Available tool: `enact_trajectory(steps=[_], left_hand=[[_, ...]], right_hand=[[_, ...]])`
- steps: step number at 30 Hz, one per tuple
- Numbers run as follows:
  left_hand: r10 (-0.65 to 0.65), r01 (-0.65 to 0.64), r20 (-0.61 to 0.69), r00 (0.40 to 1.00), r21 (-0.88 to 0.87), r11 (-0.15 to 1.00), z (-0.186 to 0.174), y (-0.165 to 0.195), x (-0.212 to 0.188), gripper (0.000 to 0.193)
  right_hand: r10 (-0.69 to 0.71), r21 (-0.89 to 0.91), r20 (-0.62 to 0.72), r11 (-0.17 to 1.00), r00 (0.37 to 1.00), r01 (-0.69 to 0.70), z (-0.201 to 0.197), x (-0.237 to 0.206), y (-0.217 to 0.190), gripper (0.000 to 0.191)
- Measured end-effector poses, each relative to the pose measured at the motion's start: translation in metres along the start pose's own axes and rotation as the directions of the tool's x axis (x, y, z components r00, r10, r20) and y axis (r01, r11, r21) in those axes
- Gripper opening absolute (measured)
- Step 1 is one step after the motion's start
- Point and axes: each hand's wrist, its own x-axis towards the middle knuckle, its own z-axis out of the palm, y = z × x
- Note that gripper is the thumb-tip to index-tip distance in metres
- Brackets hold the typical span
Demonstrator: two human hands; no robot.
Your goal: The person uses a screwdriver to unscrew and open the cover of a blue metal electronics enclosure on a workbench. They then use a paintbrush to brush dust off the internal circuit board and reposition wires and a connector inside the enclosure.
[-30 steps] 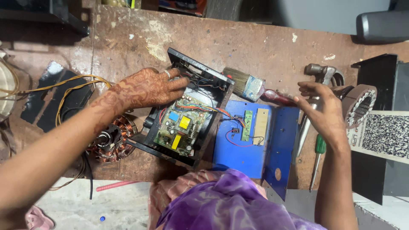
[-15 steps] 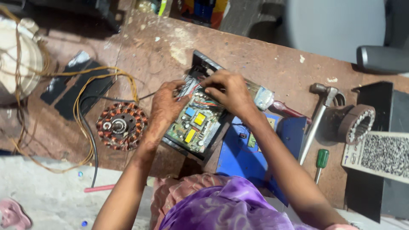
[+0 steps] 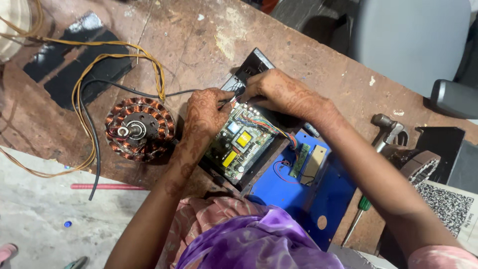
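Resting on the tabletop [image 3: 199, 45], circuit board [image 3: 242, 144] in black case; left hand [image 3: 206, 112] and right hand [image 3: 276, 92] fingers pinching wires [image 3: 230, 99] at its top edge.

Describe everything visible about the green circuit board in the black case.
The green circuit board sits inside an open black box-shaped case, tilted diagonally on the worn brown wooden table. It carries a yellow block, a blue-white part and coloured wires running toward the blue metal panel. The left hand and right hand rest at its upper end.

Black-and-white patterned sheet [image 3: 450, 204], table's right edge
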Motion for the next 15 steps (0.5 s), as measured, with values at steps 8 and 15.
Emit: enact_trajectory(steps=[8,15], left_hand=[[-0.033,0.034,-0.026,0.999,0.063,0.997,-0.001,0.003,-0.002,0.029],[-0.082,0.082,0.007,0.997,0.039,0.996,-0.002,0.008,0.001,0.030]], right_hand=[[-0.151,-0.062,0.240,0.983,0.959,0.170,-0.023,0.024,0.007,0.017],[-0.191,-0.272,0.355,0.915,0.915,0.297,-0.024,0.021,0.006,0.022]])
